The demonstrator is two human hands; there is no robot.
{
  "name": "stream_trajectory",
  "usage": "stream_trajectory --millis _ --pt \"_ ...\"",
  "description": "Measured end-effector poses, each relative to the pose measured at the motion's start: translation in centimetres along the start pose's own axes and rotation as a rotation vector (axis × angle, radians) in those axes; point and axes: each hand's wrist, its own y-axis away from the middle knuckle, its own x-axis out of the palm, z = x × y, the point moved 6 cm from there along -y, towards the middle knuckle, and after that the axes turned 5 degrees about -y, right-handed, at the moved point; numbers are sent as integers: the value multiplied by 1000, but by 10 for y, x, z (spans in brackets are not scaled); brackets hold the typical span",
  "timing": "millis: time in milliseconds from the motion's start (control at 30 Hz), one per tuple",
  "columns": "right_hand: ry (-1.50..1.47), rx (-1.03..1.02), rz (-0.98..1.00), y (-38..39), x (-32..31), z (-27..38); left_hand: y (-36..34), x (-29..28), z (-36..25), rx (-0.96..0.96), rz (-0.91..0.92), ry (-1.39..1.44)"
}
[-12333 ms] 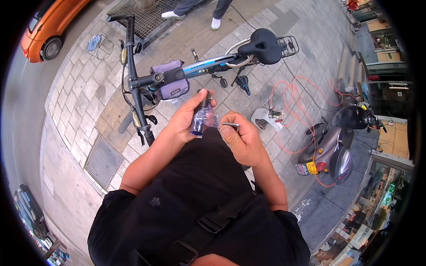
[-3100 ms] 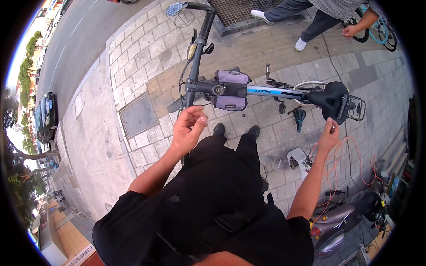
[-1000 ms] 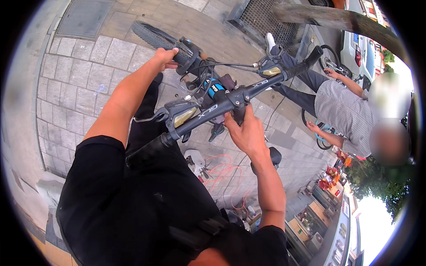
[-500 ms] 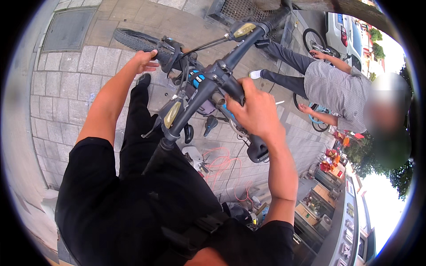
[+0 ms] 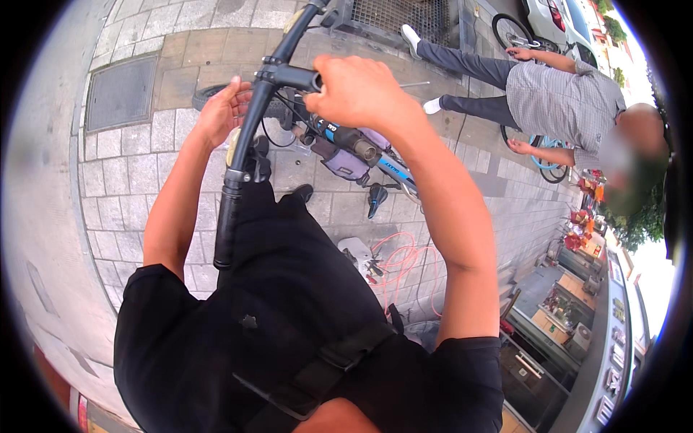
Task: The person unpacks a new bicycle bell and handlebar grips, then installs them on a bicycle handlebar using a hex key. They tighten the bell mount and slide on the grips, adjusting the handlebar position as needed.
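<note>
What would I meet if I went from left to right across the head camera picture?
Grey cover in the pavement → left hand → right hand → the other person's grey shirt.

We are outdoors on a street pavement: we see grey paving (image 5: 126, 202), a grate (image 5: 401, 20), a white car (image 5: 543, 16), shopfronts (image 5: 567, 307) and some greenery (image 5: 642, 227).
</note>
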Motion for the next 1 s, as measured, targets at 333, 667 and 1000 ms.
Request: stream_trajectory --millis 333,667,1000 --pt "-63 -91 -65 -69 54 120 82 -14 -96 123 -98 -628" --pt "-330 216 -415 102 13 18 32 -91 26 -244 -20 -203" --pt "-738 1316 -692 410 203 -297 8 -86 70 -225 -71 -168"
